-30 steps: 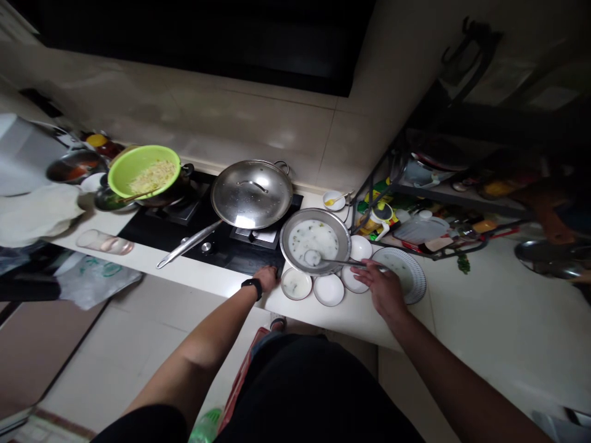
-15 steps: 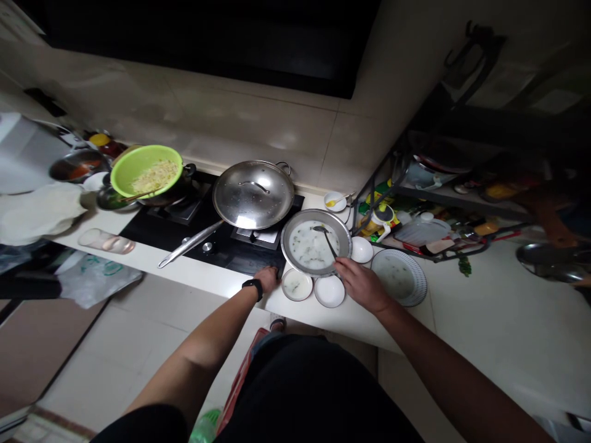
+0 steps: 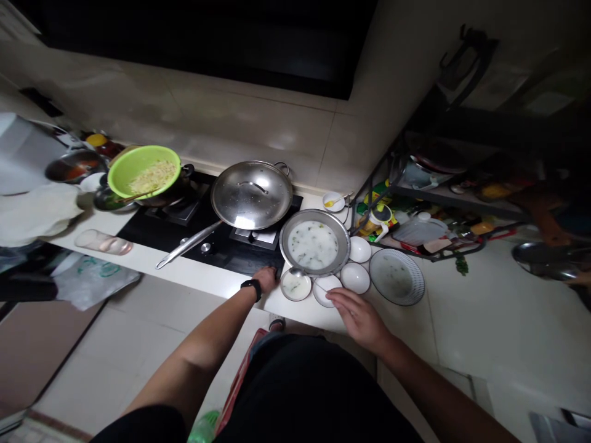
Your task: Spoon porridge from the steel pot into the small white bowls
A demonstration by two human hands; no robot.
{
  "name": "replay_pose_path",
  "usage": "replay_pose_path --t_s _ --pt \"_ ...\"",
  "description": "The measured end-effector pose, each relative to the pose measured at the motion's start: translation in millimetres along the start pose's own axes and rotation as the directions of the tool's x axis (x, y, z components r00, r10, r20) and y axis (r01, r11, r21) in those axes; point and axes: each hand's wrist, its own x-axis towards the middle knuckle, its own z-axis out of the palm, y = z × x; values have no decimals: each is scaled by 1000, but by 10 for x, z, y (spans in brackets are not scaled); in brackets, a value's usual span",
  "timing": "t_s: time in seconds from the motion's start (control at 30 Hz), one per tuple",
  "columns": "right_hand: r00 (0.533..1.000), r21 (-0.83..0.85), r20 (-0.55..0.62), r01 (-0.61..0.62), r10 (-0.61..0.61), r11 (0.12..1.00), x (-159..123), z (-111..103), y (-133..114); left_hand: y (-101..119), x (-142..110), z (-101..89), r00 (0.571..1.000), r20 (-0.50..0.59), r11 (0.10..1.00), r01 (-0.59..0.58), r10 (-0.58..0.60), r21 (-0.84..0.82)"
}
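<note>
White kitchen surface [image 3: 295, 315] crosses the lower middle of the frame, with a black glass cooktop [image 3: 221, 258] left of centre and a broad steel basin of milky soup [image 3: 314, 245] at its right. Below the basin, a metal spoon [image 3: 298, 272] lies across a small white ceramic bowl [image 3: 295, 285]: likely light and slippery, best taken by its thin handle. The right hand [image 3: 357, 320] is open wide, fingers spread, empty, near the handle's end. The left hand [image 3: 265, 278] rests on the cooktop's front edge, fingers curled, grip unclear.

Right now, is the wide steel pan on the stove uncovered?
No, a domed steel lid sits on top of the long-handled pan.
</note>
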Motion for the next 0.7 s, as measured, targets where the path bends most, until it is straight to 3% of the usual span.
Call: replay_pose_path --t_s 0.17,0.23,0.3,0.33,0.4,0.5,0.6,0.7 --pt "991 56 130 -42 35 998 -108 280 78 -1 -11 -4 1000 -8 1000 -14 14 16" --pt "988 119 107 -125 113 985 -125 406 148 3 -18 -10 1000 -10 1000 -17 17 18" --pt "961 251 43 -275 273 928 -133 533 222 9 -25 -18 1000 -7 1000 -7 7 14" --pt "924 345 10 -362 382 866 -133 590 258 12 -28 -23 1000 -3 1000 -1 1 11" --pt "801 542 -14 -496 598 678 -121 675 317 19 -36 -35 1000 6 1000 4 -4 3" --pt "627 722 17 -547 779 424 -77 693 365 25 -43 -50 1000 10 1000 1 -1 -5" --pt "551 778 43 -542 833 319 -35 620 373 20 -41 -49 1000 13 1000 3 -3 -14" --pt "524 798 54 -535 850 279 -26 544 373 7 -29 -34 1000 17 1000 13 -13 -10"
